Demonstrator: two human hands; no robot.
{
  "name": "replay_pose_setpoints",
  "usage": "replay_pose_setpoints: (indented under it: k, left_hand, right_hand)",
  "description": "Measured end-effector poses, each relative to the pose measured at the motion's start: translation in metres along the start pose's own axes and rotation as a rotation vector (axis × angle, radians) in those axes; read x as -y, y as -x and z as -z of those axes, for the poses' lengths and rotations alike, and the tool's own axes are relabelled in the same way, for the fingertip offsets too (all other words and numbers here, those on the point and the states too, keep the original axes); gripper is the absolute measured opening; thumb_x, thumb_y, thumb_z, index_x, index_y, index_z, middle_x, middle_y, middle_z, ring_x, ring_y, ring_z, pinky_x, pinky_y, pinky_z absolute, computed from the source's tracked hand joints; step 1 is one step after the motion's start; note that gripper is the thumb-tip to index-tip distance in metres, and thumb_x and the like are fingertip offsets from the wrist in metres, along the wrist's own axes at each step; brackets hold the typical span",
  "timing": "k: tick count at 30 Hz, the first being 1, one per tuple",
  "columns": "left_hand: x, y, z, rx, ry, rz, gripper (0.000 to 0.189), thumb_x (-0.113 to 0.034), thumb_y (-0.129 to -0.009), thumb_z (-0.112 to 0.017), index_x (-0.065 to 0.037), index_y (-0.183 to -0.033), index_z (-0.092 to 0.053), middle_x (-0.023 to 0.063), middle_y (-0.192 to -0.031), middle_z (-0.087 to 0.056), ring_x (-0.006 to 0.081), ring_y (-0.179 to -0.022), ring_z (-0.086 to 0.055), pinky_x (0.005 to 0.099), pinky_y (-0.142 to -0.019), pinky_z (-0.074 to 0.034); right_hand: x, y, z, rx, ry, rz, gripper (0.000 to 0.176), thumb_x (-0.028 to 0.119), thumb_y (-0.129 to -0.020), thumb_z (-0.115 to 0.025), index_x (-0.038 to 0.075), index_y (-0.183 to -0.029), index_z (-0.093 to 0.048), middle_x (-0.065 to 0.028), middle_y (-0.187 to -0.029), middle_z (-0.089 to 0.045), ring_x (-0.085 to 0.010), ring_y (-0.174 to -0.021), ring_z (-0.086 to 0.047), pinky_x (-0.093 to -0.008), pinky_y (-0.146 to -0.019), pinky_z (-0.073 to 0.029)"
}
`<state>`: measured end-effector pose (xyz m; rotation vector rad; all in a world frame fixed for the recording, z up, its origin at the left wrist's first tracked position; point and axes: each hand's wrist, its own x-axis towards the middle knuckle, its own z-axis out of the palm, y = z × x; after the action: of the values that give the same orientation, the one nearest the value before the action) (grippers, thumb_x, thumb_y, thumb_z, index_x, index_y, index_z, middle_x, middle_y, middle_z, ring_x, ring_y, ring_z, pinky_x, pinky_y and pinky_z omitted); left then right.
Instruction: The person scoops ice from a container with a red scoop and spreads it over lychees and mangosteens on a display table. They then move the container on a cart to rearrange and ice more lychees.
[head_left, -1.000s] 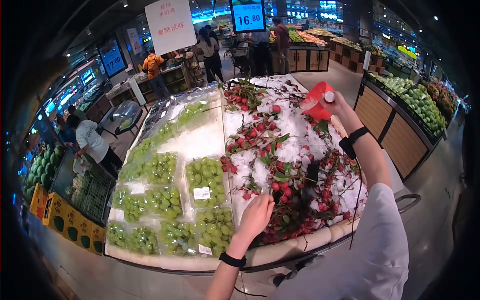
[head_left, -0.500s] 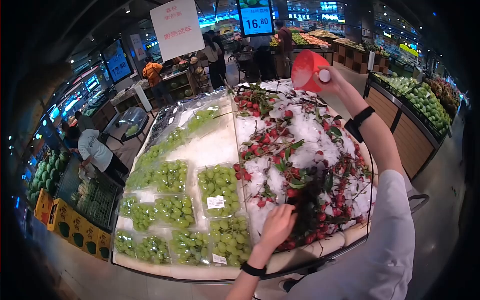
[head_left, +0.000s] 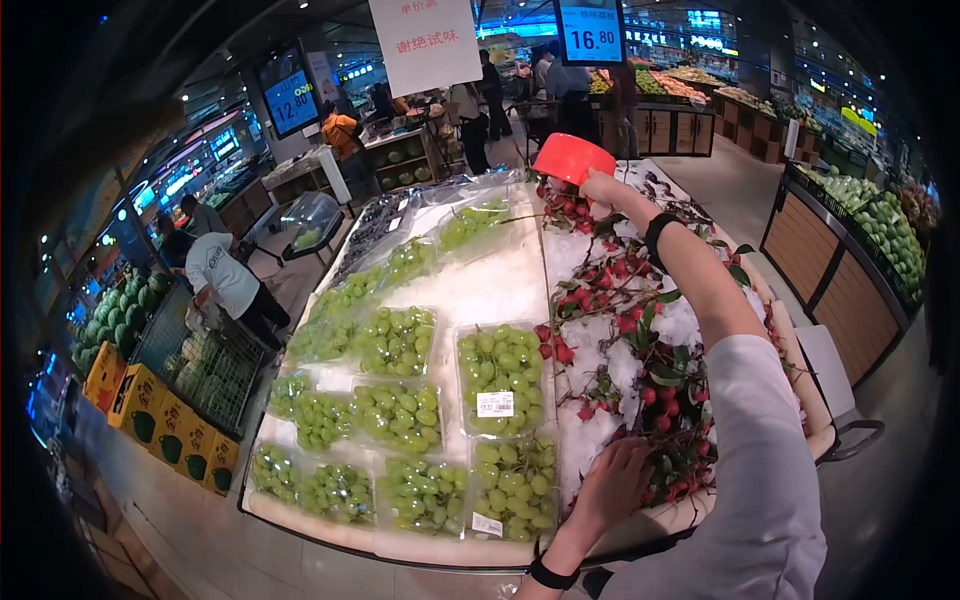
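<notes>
My right hand [head_left: 602,190] is wrapped round the handle of a red plastic scoop [head_left: 573,158]. The scoop is tipped over above the far end of the ice bed, its closed outer side towards me. Red lychees [head_left: 668,402] with leaves and twigs lie over crushed ice [head_left: 592,440] in the right half of the display. Close to me, my left hand [head_left: 612,485] lies with stretched fingers at the lychees near the front edge; its fingertips overlap dark stems and fruit.
Clear boxes of green grapes [head_left: 500,380] fill the left half, beside a divider. A paper sign [head_left: 425,45] and a price screen [head_left: 590,32] hang overhead. A person in a white shirt [head_left: 222,275] bends over crates at left. A produce stand [head_left: 830,260] is at right.
My right hand has swung the scoop over, from mouth showing to outer side showing, and lower over the ice. The view has shifted left; my left hand stays by the lychees.
</notes>
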<state>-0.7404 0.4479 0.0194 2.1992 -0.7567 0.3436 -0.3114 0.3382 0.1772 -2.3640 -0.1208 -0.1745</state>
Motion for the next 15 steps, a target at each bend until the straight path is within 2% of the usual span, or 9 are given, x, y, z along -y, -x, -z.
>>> replay_pose_setpoints:
  k: [1,2,4,5,6,8,12,14,15]
  left_hand:
    - [0.000,0.001,-0.001,-0.002,0.010,0.005,0.034,-0.015,-0.081,-0.056,-0.005,-0.113,-0.047,0.0127,-0.112,-0.049,0.0304,-0.103,-0.049,0.0384,-0.086,-0.042]
    - [0.001,0.002,-0.002,-0.006,-0.001,-0.001,0.034,-0.015,-0.082,-0.055,-0.005,-0.113,-0.047,0.0127,-0.113,-0.049,0.0305,-0.104,-0.049,0.0384,-0.086,-0.042]
    - [0.002,0.004,-0.005,-0.021,-0.016,-0.010,0.034,-0.016,-0.082,-0.055,-0.005,-0.113,-0.047,0.0127,-0.113,-0.049,0.0306,-0.104,-0.049,0.0383,-0.085,-0.042]
    - [0.002,0.008,-0.010,0.004,-0.037,0.012,0.034,-0.017,-0.083,-0.055,-0.005,-0.113,-0.047,0.0127,-0.113,-0.049,0.0307,-0.103,-0.049,0.0383,-0.085,-0.042]
    - [0.003,0.012,-0.012,0.029,-0.057,0.032,0.034,-0.018,-0.083,-0.054,-0.005,-0.113,-0.047,0.0127,-0.113,-0.049,0.0308,-0.102,-0.049,0.0383,-0.085,-0.042]
    - [0.005,0.015,-0.012,0.030,-0.030,0.038,0.034,-0.018,-0.083,-0.054,-0.005,-0.114,-0.046,0.0125,-0.113,-0.049,0.0307,-0.102,-0.050,0.0384,-0.086,-0.042]
    - [0.005,0.017,-0.009,0.024,-0.014,0.032,0.034,-0.019,-0.084,-0.054,-0.005,-0.114,-0.047,0.0115,-0.113,-0.050,0.0295,-0.102,-0.050,0.0376,-0.086,-0.042]
    - [0.005,0.018,-0.010,0.024,-0.015,0.040,0.033,-0.018,-0.083,-0.054,-0.006,-0.113,-0.047,0.0112,-0.113,-0.050,0.0290,-0.102,-0.050,0.0371,-0.086,-0.041]
    - [0.003,0.019,-0.011,0.026,-0.013,0.050,0.032,-0.018,-0.083,-0.054,-0.006,-0.113,-0.048,0.0109,-0.112,-0.051,0.0284,-0.102,-0.050,0.0366,-0.087,-0.041]
  right_hand:
    - [-0.003,-0.002,-0.003,0.033,0.045,-0.053,0.069,0.010,-0.075,-0.055,0.006,-0.136,-0.025,-0.0162,-0.096,-0.055,-0.0217,-0.063,-0.055,-0.0342,-0.049,-0.045]
    - [-0.010,-0.002,0.000,0.040,0.053,-0.055,0.069,0.010,-0.075,-0.055,0.006,-0.136,-0.025,-0.0162,-0.096,-0.055,-0.0217,-0.063,-0.055,-0.0342,-0.049,-0.045]
    - [-0.009,0.005,0.013,0.110,-0.176,0.020,0.065,0.011,-0.075,-0.056,0.008,-0.134,-0.029,-0.0162,-0.099,-0.055,-0.0220,-0.064,-0.056,-0.0348,-0.048,-0.045]
    - [-0.006,0.023,0.020,0.017,-0.327,-0.058,0.049,0.012,-0.077,-0.056,0.006,-0.123,-0.038,-0.0156,-0.095,-0.055,-0.0210,-0.064,-0.056,-0.0343,-0.046,-0.046]
    - [-0.006,0.026,0.030,0.085,-0.381,-0.051,0.042,0.013,-0.080,-0.054,0.006,-0.119,-0.039,-0.0149,-0.095,-0.054,-0.0183,-0.061,-0.055,-0.0313,-0.044,-0.047]
    - [-0.024,0.017,0.040,0.186,-0.603,0.007,0.047,0.013,-0.079,-0.055,0.008,-0.121,-0.037,-0.0102,-0.088,-0.053,-0.0188,-0.064,-0.055,-0.0320,-0.049,-0.048]
    - [-0.013,0.058,0.069,0.210,-0.547,-0.018,0.056,0.013,-0.080,-0.053,0.008,-0.130,-0.031,-0.0096,-0.090,-0.053,-0.0179,-0.060,-0.054,-0.0309,-0.047,-0.048]
    - [-0.009,0.069,0.073,0.112,-0.500,-0.034,0.068,0.014,-0.078,-0.055,0.008,-0.138,-0.024,-0.0116,-0.094,-0.054,-0.0173,-0.057,-0.054,-0.0304,-0.047,-0.048]
    - [-0.011,0.066,0.074,0.113,-0.502,-0.035,0.068,0.014,-0.078,-0.055,0.008,-0.138,-0.024,-0.0116,-0.094,-0.054,-0.0173,-0.057,-0.054,-0.0304,-0.047,-0.048]
